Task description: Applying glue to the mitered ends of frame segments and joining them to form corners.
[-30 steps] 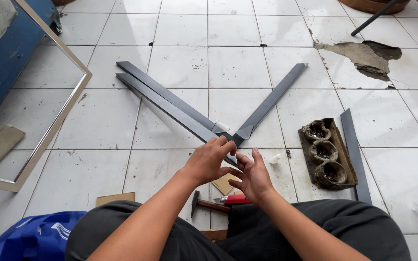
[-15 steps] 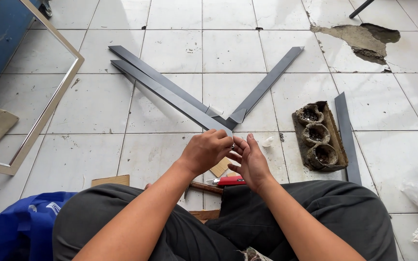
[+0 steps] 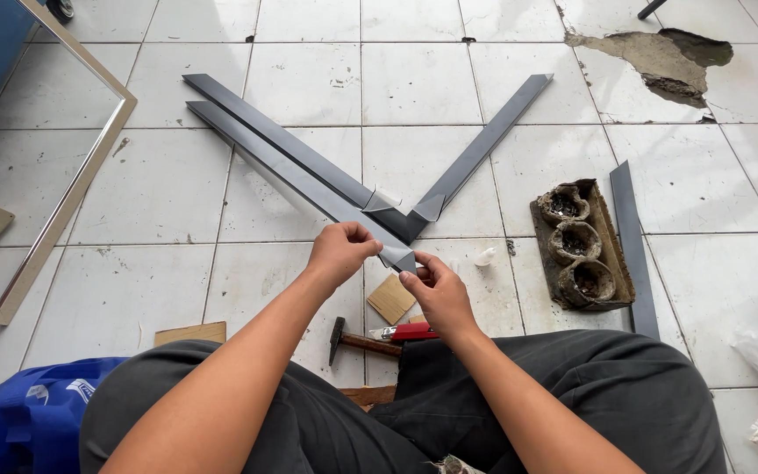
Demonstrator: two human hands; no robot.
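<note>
While both hands pinch it, the left hand (image 3: 339,253) and right hand (image 3: 436,294) close fingertips on the grey strip's (image 3: 291,171) near end.

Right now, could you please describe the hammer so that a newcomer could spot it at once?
Start at the grey metal strips forming a V on the white tiled floor. Just below their meeting point, before the person's knees, lies the hammer. Its dark head and wooden handle distinguish it from the red tool beside it.
</note>
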